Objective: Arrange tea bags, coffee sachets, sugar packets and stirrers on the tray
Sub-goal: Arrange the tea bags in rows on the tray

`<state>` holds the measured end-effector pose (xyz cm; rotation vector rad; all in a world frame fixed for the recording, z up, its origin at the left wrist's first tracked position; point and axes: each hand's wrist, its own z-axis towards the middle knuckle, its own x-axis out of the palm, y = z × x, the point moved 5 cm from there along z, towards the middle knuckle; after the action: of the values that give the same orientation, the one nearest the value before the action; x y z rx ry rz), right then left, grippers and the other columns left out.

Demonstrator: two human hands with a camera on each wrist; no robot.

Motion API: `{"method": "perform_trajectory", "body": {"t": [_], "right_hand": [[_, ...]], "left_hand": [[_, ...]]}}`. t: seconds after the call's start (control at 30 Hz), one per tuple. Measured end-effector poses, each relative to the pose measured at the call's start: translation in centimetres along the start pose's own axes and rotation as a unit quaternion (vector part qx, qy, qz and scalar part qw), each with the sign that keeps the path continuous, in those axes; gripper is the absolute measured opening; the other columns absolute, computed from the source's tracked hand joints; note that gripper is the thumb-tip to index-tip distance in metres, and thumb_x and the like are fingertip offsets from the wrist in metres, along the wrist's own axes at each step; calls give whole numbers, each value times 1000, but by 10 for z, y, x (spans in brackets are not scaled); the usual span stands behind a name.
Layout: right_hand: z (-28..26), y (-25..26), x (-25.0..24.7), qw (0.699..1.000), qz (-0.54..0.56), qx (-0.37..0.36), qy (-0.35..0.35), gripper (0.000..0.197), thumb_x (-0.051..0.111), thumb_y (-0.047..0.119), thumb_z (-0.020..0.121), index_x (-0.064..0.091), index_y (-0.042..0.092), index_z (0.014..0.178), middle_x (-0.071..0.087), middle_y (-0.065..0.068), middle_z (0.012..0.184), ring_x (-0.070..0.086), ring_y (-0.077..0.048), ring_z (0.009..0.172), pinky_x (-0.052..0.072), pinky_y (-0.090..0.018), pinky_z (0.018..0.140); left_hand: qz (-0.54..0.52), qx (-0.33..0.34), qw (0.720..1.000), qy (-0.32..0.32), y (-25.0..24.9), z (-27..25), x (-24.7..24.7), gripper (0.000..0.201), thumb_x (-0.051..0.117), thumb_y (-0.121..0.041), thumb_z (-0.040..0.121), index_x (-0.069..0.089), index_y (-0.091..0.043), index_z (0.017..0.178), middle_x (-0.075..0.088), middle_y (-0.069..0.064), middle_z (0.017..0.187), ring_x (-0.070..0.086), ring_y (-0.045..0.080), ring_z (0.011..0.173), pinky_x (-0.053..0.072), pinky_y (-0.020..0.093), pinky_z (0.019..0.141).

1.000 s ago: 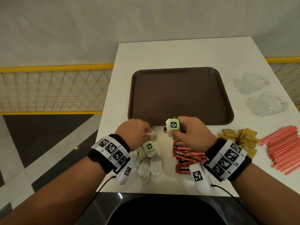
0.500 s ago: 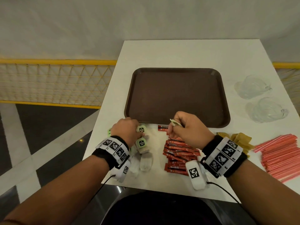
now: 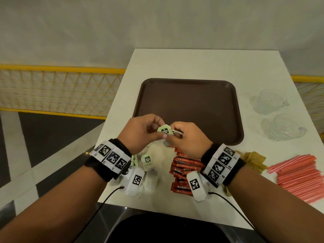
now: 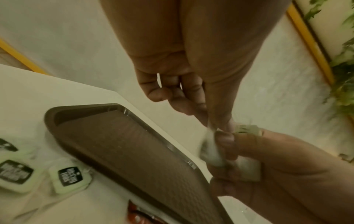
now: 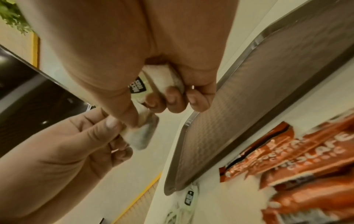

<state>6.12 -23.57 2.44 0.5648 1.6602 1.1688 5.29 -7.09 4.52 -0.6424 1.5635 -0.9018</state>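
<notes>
Your two hands, left hand and right hand, meet over the near rim of the brown tray, whose whole floor lies bare beyond them, so the way forward is open. Below your wrists the tea bags and red coffee sachets crowd the table's near edge. To your right, brown packets, pink stirrers and two glass cups line that side.

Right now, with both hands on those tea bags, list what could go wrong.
1. The left hand and right hand pinch a bunch of tea bags in the air over the near edge of the tray; one could slip out.
2. Strings may tangle and drag extra bags from the tea bag pile.
3. The right wrist hangs over the coffee sachets and might scatter them.
</notes>
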Motion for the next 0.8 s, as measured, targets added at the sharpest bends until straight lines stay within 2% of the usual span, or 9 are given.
{"method": "perform_trajectory", "body": {"t": [0.07,0.17,0.3,0.37,0.47,0.53,0.63,0.73,0.8], "right_hand": [[8,3,0,999,14,-2,-31,13,70,19,89,65,9,82,61,1,69,53,-2,56,43,-20,53],[23,8,-2,997,13,2,-73,11,69,21,90,67,10,88,67,-1,79,58,-8,67,46,-23,60],[41,9,3,993,50,30,-101,11,65,17,93,62,13,103,68,-2,92,61,-15,75,49,-26,67],[48,3,3,985,97,85,-116,13,57,8,94,51,14,104,60,-4,82,49,-16,60,45,-27,58],[54,-9,1,969,148,150,-127,13,50,9,93,44,20,88,47,-3,70,41,-14,57,36,-36,56],[55,-12,0,968,144,161,-129,15,49,10,91,48,19,80,49,-1,66,44,-15,58,38,-38,61],[55,-11,-1,972,121,154,-128,11,50,7,94,53,11,85,59,-5,64,56,-21,61,49,-37,65],[53,-15,-1,972,117,165,-119,5,52,8,97,55,10,93,68,-8,79,70,-26,77,60,-43,76],[52,-19,-3,973,100,168,-126,5,54,9,97,58,11,97,69,-6,89,71,-22,86,60,-45,79]], "left_hand": [[-49,1,999,-8,1,6,-6,33,85,-23,73,67,-28,100,72,-3,84,67,17,77,56,28,73],[-64,-13,998,15,11,18,-12,36,84,-24,76,65,-27,106,73,-3,87,69,15,79,58,32,78],[-38,-21,999,-20,30,52,-35,29,82,-22,77,61,-25,97,72,-5,81,68,10,77,55,26,75],[-21,-42,997,-61,48,84,-55,31,83,-20,75,56,-23,90,71,-4,80,68,10,78,53,25,74],[39,-78,993,-82,74,142,-79,35,83,-21,73,49,-24,79,72,0,82,68,12,81,50,26,71],[143,-92,983,-68,89,175,-85,30,82,-26,74,53,-23,78,69,0,87,63,16,84,46,27,70],[216,-101,970,-40,107,212,-83,15,81,-26,74,68,-25,79,71,0,96,65,18,93,47,24,77],[230,-117,966,-24,118,230,-77,12,81,-24,75,77,-26,86,72,-5,101,65,14,99,47,22,82],[239,-118,964,-23,120,238,-74,15,81,-24,76,78,-26,91,72,-5,103,65,14,100,49,24,86]]}}
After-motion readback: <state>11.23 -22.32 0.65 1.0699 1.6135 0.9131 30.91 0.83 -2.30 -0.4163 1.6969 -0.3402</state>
